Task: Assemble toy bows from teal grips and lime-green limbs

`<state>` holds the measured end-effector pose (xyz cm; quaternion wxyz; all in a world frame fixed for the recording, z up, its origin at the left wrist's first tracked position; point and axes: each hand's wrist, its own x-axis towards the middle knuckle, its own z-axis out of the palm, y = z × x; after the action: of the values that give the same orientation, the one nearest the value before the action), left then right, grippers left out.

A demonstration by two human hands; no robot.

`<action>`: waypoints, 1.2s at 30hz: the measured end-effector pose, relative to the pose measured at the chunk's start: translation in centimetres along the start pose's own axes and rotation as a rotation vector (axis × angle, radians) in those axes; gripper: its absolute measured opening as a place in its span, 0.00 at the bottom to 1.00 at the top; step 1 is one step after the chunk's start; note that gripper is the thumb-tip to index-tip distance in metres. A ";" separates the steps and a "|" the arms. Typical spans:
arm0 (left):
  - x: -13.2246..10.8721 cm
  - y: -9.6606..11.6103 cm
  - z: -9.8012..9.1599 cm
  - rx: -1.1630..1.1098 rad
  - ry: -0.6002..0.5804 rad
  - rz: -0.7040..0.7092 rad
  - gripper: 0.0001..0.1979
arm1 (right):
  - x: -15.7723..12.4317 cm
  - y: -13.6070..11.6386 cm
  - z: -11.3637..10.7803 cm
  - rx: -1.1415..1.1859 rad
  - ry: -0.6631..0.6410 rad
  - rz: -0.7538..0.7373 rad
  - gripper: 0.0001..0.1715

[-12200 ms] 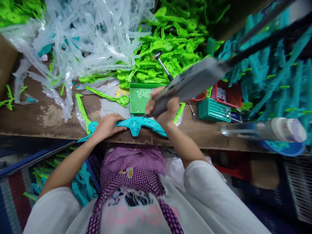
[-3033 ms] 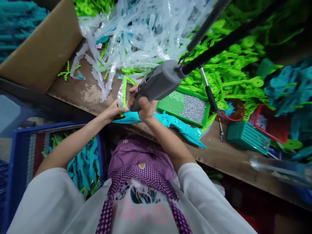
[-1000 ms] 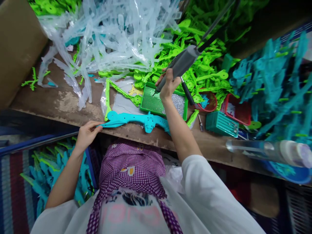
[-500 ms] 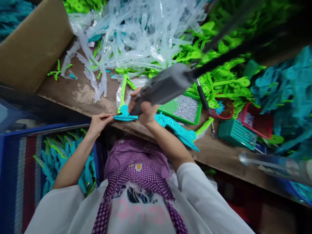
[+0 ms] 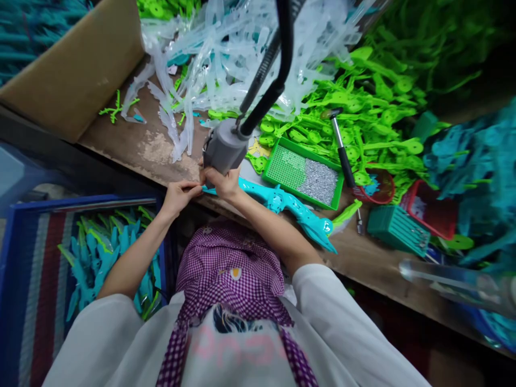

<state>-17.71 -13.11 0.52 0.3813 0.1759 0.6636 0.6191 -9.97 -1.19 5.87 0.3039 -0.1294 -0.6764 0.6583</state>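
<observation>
A long turquoise plastic toy part (image 5: pixel 288 207) lies along the near edge of the wooden bench (image 5: pixel 161 150). My left hand (image 5: pixel 179 194) pinches its left tip at the bench edge. My right hand (image 5: pixel 223 183) is closed round the lower end of a grey powered screwdriver (image 5: pixel 223 148), held upright with its tip down on the left end of the turquoise part. A black cable (image 5: pixel 278 59) runs up from the tool. Just right of my hands sits a green tray (image 5: pixel 282 172) holding small silver screws (image 5: pixel 318 185).
Heaps of clear plastic bags (image 5: pixel 226 48) and lime-green parts (image 5: pixel 363 102) fill the back of the bench. A hammer (image 5: pixel 342 148), red baskets (image 5: pixel 433 207) and a teal basket (image 5: pixel 397 231) stand right. A cardboard box (image 5: pixel 76 70) is left. A blue crate (image 5: pixel 24 258) of turquoise pieces sits below.
My right hand brought the screwdriver from the screw tray back to the turquoise part's left end and stood it upright. My left hand stays pinched on the tip.
</observation>
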 end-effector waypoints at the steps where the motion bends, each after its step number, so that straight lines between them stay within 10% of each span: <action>1: -0.1 0.1 0.0 -0.003 0.003 0.000 0.23 | 0.0 -0.1 0.1 0.015 0.005 -0.005 0.27; 12: 0.0 -0.8 -0.4 0.067 -0.008 0.041 0.24 | -0.2 -1.6 -1.3 0.157 0.154 -0.064 0.32; 22: 0.7 1.4 -1.6 0.638 -0.223 0.453 0.13 | -1.7 -5.6 -15.2 -0.057 0.688 -0.403 0.26; 28: 0.4 0.5 -1.2 0.544 0.021 0.327 0.16 | 0.4 -2.8 -21.4 -0.318 0.741 -0.243 0.32; 36: -0.6 -0.1 -1.7 0.240 0.046 -0.030 0.25 | 2.8 0.6 -22.9 -0.292 0.729 -0.227 0.35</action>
<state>-18.52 -14.76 0.50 0.3513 0.1961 0.7441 0.5333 1.05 19.11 4.80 0.5729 -0.3203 -0.6210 0.4284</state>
